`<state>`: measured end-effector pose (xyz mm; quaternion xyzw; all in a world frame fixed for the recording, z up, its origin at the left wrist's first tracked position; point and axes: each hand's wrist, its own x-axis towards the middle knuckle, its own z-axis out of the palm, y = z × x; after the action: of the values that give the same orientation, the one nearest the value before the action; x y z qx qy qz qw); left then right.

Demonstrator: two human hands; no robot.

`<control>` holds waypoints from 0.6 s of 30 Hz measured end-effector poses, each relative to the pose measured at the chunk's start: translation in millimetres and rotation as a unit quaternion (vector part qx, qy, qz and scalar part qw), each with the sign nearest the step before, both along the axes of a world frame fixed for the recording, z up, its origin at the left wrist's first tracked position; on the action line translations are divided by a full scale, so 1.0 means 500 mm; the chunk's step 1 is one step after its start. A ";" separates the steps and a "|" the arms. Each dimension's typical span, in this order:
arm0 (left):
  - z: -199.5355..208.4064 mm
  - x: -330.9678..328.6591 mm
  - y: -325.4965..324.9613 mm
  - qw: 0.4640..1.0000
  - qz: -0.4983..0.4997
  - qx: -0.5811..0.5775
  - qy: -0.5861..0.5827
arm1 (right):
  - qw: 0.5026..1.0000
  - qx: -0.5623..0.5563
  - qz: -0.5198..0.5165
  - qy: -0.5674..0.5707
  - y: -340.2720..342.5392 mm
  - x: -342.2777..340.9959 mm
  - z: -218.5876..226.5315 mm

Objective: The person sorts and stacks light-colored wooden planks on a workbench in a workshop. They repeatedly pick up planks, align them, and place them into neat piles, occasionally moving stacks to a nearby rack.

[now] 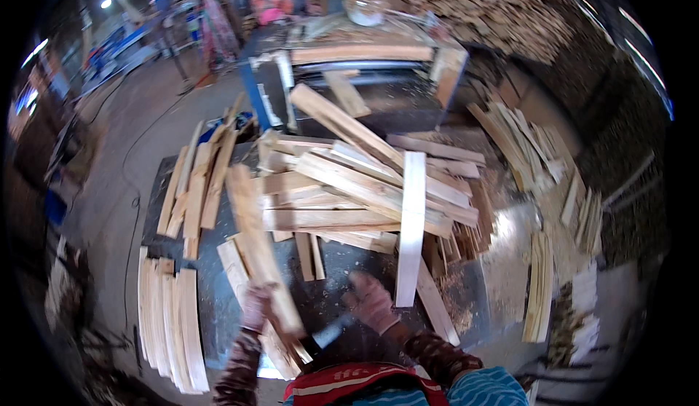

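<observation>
My left hand [256, 308], in a light glove, is closed on the lower part of a wooden plank [255, 238], which slants up and away over the dark metal table [335, 264]. Motion blurs this plank. My right hand [371, 302], also gloved and slightly smeared, hovers over the table with its fingers apart and nothing visible in them. Just right of it, a pale smooth plank [411, 224] lies across the front of a heap of loose planks [331, 220]. Another plank [237, 267] rests under the held one.
Ahead stands a planer-like machine [362, 54] with a board [346, 93] at its opening. Planks lie in a neat row [171, 318] at the left, with a looser bunch [204, 176] behind. More strips [537, 286] sit at the right; a wood-scrap pile [488, 5] rises behind.
</observation>
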<state>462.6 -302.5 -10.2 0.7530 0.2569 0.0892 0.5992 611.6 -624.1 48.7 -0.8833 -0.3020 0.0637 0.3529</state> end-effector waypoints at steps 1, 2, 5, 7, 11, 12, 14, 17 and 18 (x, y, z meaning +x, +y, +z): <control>-0.009 0.002 0.112 0.988 -0.027 0.148 0.031 | 0.998 -0.029 -0.055 0.013 -0.014 0.031 0.035; 0.007 0.030 0.218 0.977 -0.032 0.207 0.033 | 0.990 0.020 -0.135 -0.037 -0.047 0.054 -0.016; 0.152 0.144 0.480 0.980 0.127 -0.050 -0.143 | 0.949 -0.068 -0.303 -0.059 -0.118 0.107 -0.069; 0.287 0.250 0.454 0.940 0.239 -0.058 -0.235 | 0.924 -0.158 -0.348 -0.010 -0.158 0.118 -0.092; 0.267 0.341 0.269 0.961 0.021 -0.167 -0.220 | 0.911 -0.071 -0.357 0.194 -0.162 0.145 -0.076; 0.253 0.336 0.194 0.962 -0.155 0.204 -0.097 | 0.921 -0.065 -0.347 0.164 -0.153 0.143 -0.079; 0.222 0.349 -0.003 0.934 -0.306 0.183 -0.015 | 0.923 0.030 -0.353 0.147 -0.157 0.132 -0.149; 0.161 0.331 -0.255 0.922 -0.199 -0.321 0.079 | 0.947 0.172 -0.258 0.081 -0.091 0.048 -0.089; 0.157 0.339 -0.313 0.908 -0.207 -0.354 0.082 | 0.938 0.232 -0.232 0.114 -0.066 0.016 -0.082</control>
<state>632.0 -459.0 68.4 0.5319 0.1583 -0.1954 0.8086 619.8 -656.9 7.7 -0.8091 -0.0531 0.0083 0.5853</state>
